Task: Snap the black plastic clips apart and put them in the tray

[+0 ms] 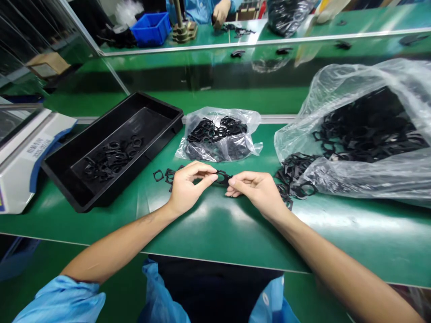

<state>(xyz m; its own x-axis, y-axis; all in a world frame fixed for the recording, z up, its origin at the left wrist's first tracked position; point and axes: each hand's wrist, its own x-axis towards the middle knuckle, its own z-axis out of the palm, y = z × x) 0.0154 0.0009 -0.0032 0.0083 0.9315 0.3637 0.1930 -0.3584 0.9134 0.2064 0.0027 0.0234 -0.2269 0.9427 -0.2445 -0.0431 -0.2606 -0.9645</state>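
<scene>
A small black ring-shaped part (222, 177) is held between my two hands above the green table (215, 224). My left hand (190, 185) pinches its left side between thumb and fingers. The right side of the same part is gripped by my right hand (254, 190). Several loose black parts (169, 176) lie just behind and left of my left hand. Beyond the hands sits a clear plastic bag (224, 134) with many black parts in it. To the right, more parts (296, 172) spill from a large clear bag (370, 175).
A black tray (134, 157) with a pile of black parts stands at the left, beside a white and blue device (37, 157). Behind a green divider are a blue bin (151, 29), a metal stand (183, 31) and another person's hand (221, 12).
</scene>
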